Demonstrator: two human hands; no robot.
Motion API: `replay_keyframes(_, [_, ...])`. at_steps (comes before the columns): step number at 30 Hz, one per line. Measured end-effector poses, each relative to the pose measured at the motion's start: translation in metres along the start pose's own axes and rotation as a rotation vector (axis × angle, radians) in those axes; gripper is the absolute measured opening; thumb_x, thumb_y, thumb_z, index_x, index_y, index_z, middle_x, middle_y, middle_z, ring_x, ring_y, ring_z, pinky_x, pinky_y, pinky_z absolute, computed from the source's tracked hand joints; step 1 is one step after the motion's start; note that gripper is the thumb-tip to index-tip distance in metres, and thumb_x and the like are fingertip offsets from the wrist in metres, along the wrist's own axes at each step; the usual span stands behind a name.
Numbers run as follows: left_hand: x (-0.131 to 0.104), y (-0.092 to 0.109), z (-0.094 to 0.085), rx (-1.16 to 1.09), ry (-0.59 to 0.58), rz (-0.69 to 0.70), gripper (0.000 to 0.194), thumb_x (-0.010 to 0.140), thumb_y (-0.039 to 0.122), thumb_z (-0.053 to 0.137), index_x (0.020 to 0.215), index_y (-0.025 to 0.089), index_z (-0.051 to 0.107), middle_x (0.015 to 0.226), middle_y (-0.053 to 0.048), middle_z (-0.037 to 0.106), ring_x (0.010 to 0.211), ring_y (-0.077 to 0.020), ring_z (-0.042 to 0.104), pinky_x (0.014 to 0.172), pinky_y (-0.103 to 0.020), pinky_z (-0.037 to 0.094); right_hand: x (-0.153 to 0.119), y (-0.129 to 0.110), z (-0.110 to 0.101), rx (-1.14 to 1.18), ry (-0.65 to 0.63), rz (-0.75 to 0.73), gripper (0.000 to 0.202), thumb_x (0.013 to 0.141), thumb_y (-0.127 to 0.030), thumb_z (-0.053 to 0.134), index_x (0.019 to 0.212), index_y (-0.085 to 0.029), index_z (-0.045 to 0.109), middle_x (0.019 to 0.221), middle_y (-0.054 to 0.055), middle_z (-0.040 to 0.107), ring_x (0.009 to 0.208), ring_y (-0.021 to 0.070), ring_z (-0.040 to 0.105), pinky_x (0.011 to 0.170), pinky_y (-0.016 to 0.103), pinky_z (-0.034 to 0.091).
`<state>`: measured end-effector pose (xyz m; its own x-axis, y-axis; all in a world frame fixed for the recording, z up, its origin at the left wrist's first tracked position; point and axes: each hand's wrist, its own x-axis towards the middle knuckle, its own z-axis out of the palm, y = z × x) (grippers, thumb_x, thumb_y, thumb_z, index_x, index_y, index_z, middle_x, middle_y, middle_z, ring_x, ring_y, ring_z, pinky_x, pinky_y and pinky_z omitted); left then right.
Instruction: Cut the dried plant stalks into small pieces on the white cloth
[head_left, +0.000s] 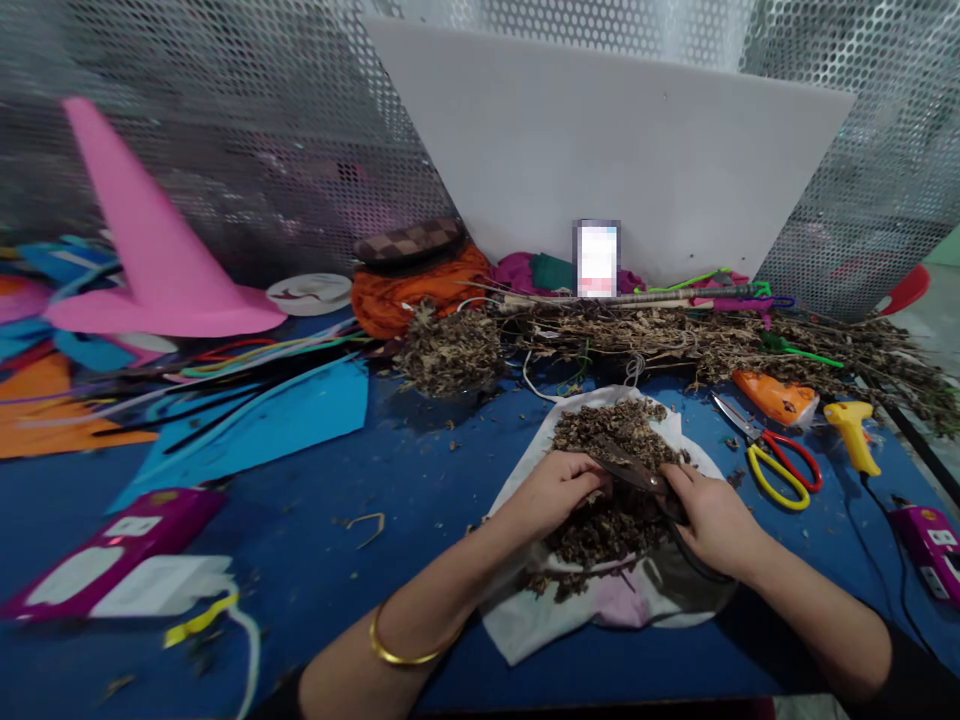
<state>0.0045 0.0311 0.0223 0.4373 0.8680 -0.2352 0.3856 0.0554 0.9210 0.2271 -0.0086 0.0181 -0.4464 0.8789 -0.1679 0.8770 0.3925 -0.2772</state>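
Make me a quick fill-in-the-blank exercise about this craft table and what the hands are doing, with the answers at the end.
1. The dark scissors are held in the ____ hand, over the dried leaves.
2. The gold bangle is on the ____ arm.
3. The tall, pointed hat is ____.
4. The other scissors have one red handle and one ____ handle.

Missing words: right; left; pink; yellow.
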Motion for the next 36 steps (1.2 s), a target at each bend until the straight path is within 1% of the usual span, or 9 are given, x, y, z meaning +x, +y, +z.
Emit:
replay_keyframes(5, [-0.001, 0.004, -0.001, -0.023, -0.018, -0.004, 0.023, 0.072, 0.028, 0.049, 0.065, 0.012, 0.064, 0.067, -0.002, 0.062, 0.066, -0.0145, 0.053, 0.065, -0.023, 0.039, 0.001, 0.003, 0.001, 0.006, -0.022, 0.006, 0.045, 0.074, -0.019, 0.046, 0.119, -0.017, 0.040, 0.102, 0.007, 0.055, 0.087, 0.0183, 0.054, 0.072, 0.025, 0.038])
replay_keyframes(10, [0.003, -0.006, 0.000, 0.004, -0.035, 0.006, 0.025, 0.073, 0.030, 0.048, 0.066, 0.012, 0.065, 0.066, -0.002, 0.062, 0.062, -0.0134, 0.050, 0.062, -0.023, 0.038, 0.000, 0.003, 0.001, -0.066, 0.019, 0.007, 0.048, 0.078, -0.026, 0.045, 0.125, -0.018, 0.035, 0.108, 0.009, 0.052, 0.092, 0.0199, 0.052, 0.074, 0.028, 0.038])
replay_keyframes(14, [0.006, -0.010, 0.001, 0.024, -0.058, 0.011, 0.025, 0.072, 0.029, 0.048, 0.068, 0.011, 0.065, 0.067, -0.003, 0.062, 0.064, -0.0142, 0.050, 0.064, -0.024, 0.037, 0.001, 0.001, 0.000, -0.079, -0.029, 0.016, 0.048, 0.077, -0.024, 0.045, 0.123, -0.018, 0.036, 0.106, 0.009, 0.053, 0.090, 0.0196, 0.053, 0.073, 0.027, 0.038])
replay_keyframes(19, [0.004, -0.004, 0.000, 0.027, -0.045, -0.057, 0.028, 0.072, 0.034, 0.048, 0.066, 0.011, 0.064, 0.053, 0.001, 0.049, 0.054, -0.0111, 0.041, 0.055, -0.023, 0.032, 0.003, 0.002, 0.000, -0.081, -0.086, 0.058, 0.048, 0.074, -0.020, 0.045, 0.121, -0.018, 0.038, 0.103, 0.008, 0.055, 0.087, 0.0189, 0.055, 0.068, 0.026, 0.037])
replay_keyframes(23, [0.002, 0.000, -0.003, -0.049, -0.044, -0.066, 0.028, 0.074, 0.036, 0.048, 0.070, 0.012, 0.062, 0.055, 0.002, 0.045, 0.053, -0.0095, 0.036, 0.051, -0.022, 0.028, 0.002, 0.004, -0.001, -0.043, -0.010, 0.032, 0.048, 0.076, -0.022, 0.045, 0.124, -0.019, 0.037, 0.107, 0.008, 0.054, 0.091, 0.0189, 0.053, 0.072, 0.025, 0.037])
replay_keyframes(25, [0.001, 0.002, -0.005, -0.136, -0.042, -0.062, 0.026, 0.075, 0.034, 0.046, 0.076, 0.012, 0.060, 0.059, 0.003, 0.046, 0.054, -0.0090, 0.036, 0.052, -0.021, 0.028, 0.001, 0.004, -0.004, -0.017, 0.030, 0.027, 0.049, 0.078, -0.027, 0.046, 0.125, -0.019, 0.036, 0.109, 0.008, 0.052, 0.092, 0.0192, 0.053, 0.073, 0.026, 0.037])
replay_keyframes(28, [-0.001, 0.003, -0.007, -0.200, -0.041, -0.047, 0.023, 0.075, 0.030, 0.046, 0.084, 0.012, 0.058, 0.060, 0.003, 0.045, 0.055, -0.0089, 0.039, 0.054, -0.021, 0.031, 0.001, 0.003, -0.007, 0.006, 0.032, 0.038, 0.048, 0.079, -0.030, 0.047, 0.125, -0.020, 0.038, 0.108, 0.008, 0.051, 0.091, 0.0197, 0.053, 0.073, 0.026, 0.037])
replay_keyframes(33, [0.000, 0.004, -0.005, -0.142, -0.118, -0.024, 0.020, 0.075, 0.030, 0.049, 0.076, 0.012, 0.059, 0.063, 0.001, 0.049, 0.057, -0.0094, 0.044, 0.057, -0.022, 0.035, 0.000, -0.001, -0.010, 0.026, 0.027, 0.026, 0.048, 0.077, -0.028, 0.048, 0.124, -0.020, 0.039, 0.108, 0.007, 0.051, 0.091, 0.0196, 0.052, 0.073, 0.027, 0.037])
replay_keyframes(36, [0.001, 0.002, -0.004, -0.126, -0.130, -0.015, 0.023, 0.075, 0.031, 0.050, 0.078, 0.011, 0.060, 0.063, 0.001, 0.052, 0.055, -0.0090, 0.045, 0.055, -0.022, 0.036, 0.000, -0.001, -0.010, 0.020, 0.007, 0.019, 0.050, 0.077, -0.026, 0.048, 0.125, -0.020, 0.037, 0.107, 0.008, 0.051, 0.092, 0.0194, 0.051, 0.074, 0.027, 0.037])
